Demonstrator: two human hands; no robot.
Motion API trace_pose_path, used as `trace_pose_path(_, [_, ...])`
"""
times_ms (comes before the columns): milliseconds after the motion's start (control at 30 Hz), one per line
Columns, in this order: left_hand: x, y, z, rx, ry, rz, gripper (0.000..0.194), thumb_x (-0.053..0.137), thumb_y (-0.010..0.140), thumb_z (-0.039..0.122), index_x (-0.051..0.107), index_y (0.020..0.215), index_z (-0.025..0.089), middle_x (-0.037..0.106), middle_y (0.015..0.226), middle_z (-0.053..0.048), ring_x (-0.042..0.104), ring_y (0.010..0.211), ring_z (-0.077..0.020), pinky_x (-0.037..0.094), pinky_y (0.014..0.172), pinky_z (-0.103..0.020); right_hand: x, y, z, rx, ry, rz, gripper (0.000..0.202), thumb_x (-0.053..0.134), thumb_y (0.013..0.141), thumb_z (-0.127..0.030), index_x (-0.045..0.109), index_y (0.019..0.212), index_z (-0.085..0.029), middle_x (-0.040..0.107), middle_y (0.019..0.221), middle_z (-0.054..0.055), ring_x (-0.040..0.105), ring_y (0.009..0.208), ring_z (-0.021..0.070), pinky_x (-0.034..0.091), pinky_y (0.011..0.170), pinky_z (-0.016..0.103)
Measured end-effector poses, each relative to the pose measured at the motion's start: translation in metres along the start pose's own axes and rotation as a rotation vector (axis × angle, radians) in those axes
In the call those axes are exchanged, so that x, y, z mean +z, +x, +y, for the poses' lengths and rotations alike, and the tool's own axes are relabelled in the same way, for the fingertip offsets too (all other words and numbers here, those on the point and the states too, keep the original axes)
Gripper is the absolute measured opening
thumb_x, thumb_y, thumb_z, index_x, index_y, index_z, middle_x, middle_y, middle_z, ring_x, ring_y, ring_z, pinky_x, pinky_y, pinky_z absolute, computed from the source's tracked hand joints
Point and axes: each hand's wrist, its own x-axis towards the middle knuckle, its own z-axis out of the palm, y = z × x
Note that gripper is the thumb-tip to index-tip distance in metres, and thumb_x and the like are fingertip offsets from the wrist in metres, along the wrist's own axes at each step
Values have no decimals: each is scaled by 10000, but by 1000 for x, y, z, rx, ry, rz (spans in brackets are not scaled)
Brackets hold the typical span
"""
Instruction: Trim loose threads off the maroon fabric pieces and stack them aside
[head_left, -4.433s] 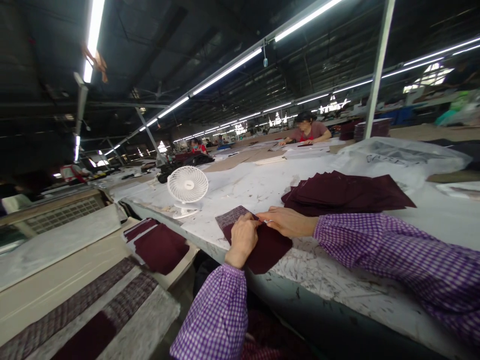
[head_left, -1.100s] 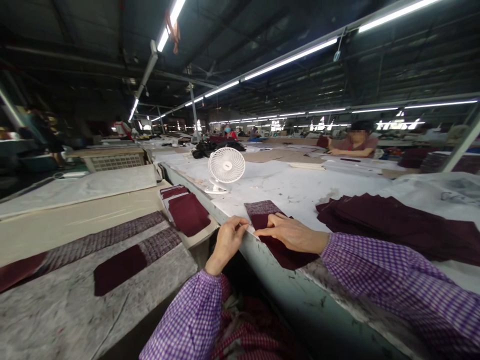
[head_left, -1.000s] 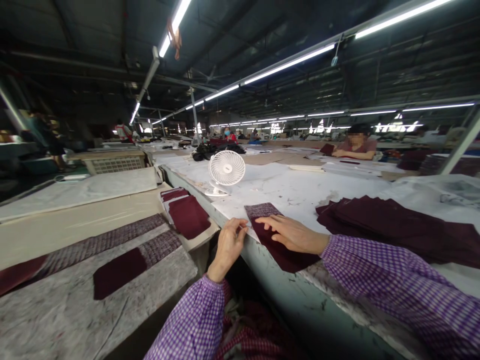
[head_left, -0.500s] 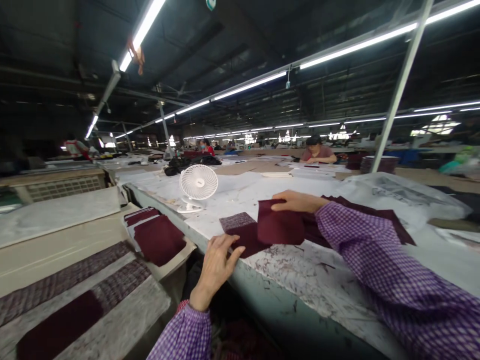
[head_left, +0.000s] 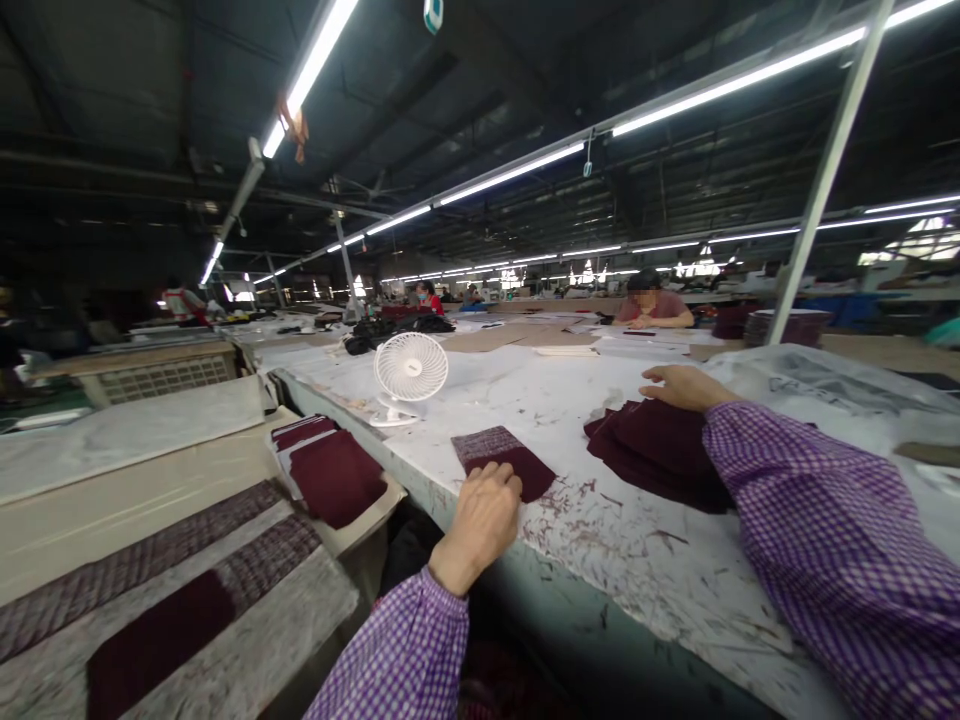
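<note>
A maroon fabric piece (head_left: 529,472) with a speckled band at its far end lies flat by the table's near edge. My left hand (head_left: 484,510) is closed on its near side, knuckles up, the fingertips partly hidden. To the right, a loose pile of maroon fabric pieces (head_left: 652,450) is spread on the white table top. Over the far edge of this pile is my right hand (head_left: 684,387), its fingers stretched out to the left and nothing visible in them. Both arms wear purple checked sleeves.
A small white fan (head_left: 411,368) stands beyond the fabric. On the left, a lower surface holds a stack of maroon pieces (head_left: 337,478) and speckled strips (head_left: 142,560). Clear plastic (head_left: 817,385) lies at right. A co-worker (head_left: 652,300) sits across the table.
The maroon piece in my right hand has left it and lies with the pile. That hand moved right; my left hand curled onto the flat piece. The view shifted slightly.
</note>
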Motion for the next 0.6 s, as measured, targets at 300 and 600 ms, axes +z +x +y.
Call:
trace_pose_path(300, [4, 8, -21, -291, -467, 59, 169, 464, 803, 146, 602, 714, 183, 614, 664, 8, 548, 619, -135, 384, 600, -241, 16, -64, -179, -778, 289, -295, 424, 617, 758, -429, 606, 1111, -194, 650, 1090, 48, 582, 995, 211, 408, 871, 319])
trace_pose_path(600, [8, -26, -29, -436, -518, 733, 268, 407, 903, 309, 532, 712, 169, 553, 693, -5, 527, 709, -140, 404, 706, -253, 80, -79, -203, -656, 203, -232, 126, 501, 842, -240, 539, 752, -161, 600, 725, 28, 511, 647, 132, 301, 583, 233])
